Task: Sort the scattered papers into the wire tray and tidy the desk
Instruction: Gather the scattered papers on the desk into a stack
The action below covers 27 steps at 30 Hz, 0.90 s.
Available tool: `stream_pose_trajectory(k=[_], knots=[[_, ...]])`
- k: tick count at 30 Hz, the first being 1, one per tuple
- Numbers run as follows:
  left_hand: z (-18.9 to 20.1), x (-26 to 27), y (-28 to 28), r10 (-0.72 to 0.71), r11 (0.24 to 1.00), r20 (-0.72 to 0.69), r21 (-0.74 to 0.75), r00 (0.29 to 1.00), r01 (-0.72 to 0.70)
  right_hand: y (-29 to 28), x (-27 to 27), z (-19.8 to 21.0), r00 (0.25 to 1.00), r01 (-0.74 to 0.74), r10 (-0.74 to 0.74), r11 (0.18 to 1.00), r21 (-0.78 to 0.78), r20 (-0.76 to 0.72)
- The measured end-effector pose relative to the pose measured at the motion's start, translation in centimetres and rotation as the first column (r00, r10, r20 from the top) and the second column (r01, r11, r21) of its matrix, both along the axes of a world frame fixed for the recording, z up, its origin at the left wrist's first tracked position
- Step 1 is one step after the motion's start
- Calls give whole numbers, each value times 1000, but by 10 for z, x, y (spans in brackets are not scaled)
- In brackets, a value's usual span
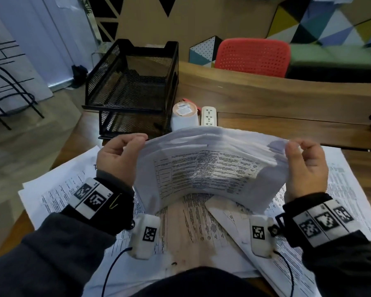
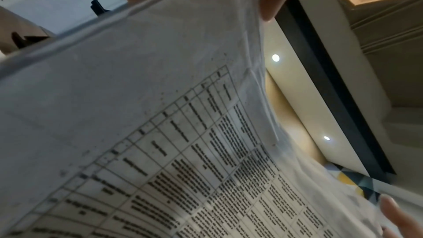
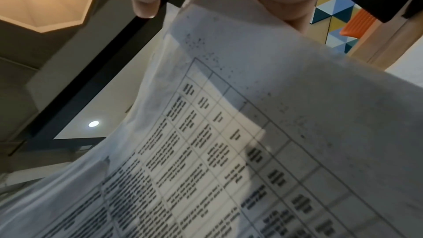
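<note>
I hold a stack of printed papers (image 1: pixel 210 168) upright above the desk, bowed toward me, a table of text on the front sheet. My left hand (image 1: pixel 120 155) grips its left edge and my right hand (image 1: pixel 304 161) pinches its right edge. Both wrist views are filled by the same stack (image 2: pixel 160 133) (image 3: pixel 251 142), with fingertips (image 2: pixel 270 1) (image 3: pixel 146 4) curled over its top edge. More loose sheets (image 1: pixel 73 189) lie scattered on the desk under my arms. The black wire tray (image 1: pixel 133 86) stands at the back left, two tiers, with nothing visible in its top tier.
A white cup with a brown lid (image 1: pixel 184 116) and a white power strip (image 1: pixel 209 115) stand just right of the tray. A raised wooden ledge (image 1: pixel 266 91) crosses the back of the desk. A red chair (image 1: pixel 253 56) is behind it. The desk's left edge drops to the floor.
</note>
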<state>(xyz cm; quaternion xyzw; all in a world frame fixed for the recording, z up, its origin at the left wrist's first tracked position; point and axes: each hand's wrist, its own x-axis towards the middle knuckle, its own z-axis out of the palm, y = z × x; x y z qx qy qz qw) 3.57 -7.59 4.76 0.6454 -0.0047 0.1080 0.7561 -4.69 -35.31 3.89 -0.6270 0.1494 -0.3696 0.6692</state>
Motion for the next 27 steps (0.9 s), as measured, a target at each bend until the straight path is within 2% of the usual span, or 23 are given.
stream_pose_trajectory(k=[5, 8, 11, 12, 14, 15, 17, 20, 23, 25, 27], knots=[[-4, 9, 1, 40, 999, 4, 36, 999, -40, -11, 13, -1, 998, 56, -57, 998, -32, -21], [-7, 14, 3, 55, 995, 4, 77, 998, -55, -17, 13, -4, 999, -48, 49, 999, -19, 23], [-17, 16, 12, -72, 993, -10, 89, 997, 73, -28, 8, -13, 976, -217, 216, 976, 33, 14], [-21, 15, 13, -136, 982, -36, 130, 990, 140, -30, 6, -18, 969, -246, 246, 968, 52, -7], [-25, 9, 9, -204, 943, -175, 228, 963, 242, -31, 5, -30, 961, -263, 270, 959, 109, -54], [-27, 7, 5, -170, 937, -250, 260, 953, 235, -29, 5, -35, 962, -252, 264, 957, 143, -73], [-28, 4, -5, -4, 947, -364, 298, 931, 120, -24, 7, -44, 964, -241, 259, 945, 223, -56], [-25, 5, -11, 14, 969, -379, 232, 925, 80, -19, 12, -44, 944, -314, 329, 909, 273, -11], [-20, 10, -5, -26, 972, -344, 211, 939, 104, -26, 9, -38, 871, -468, 491, 832, 297, -5], [-15, 14, 3, -51, 977, -336, 177, 941, 116, -29, 6, -33, 826, -516, 555, 816, 262, -101], [-12, 18, 9, -71, 984, -335, 131, 940, 122, -27, 7, -32, 838, -475, 503, 863, 170, -211]])
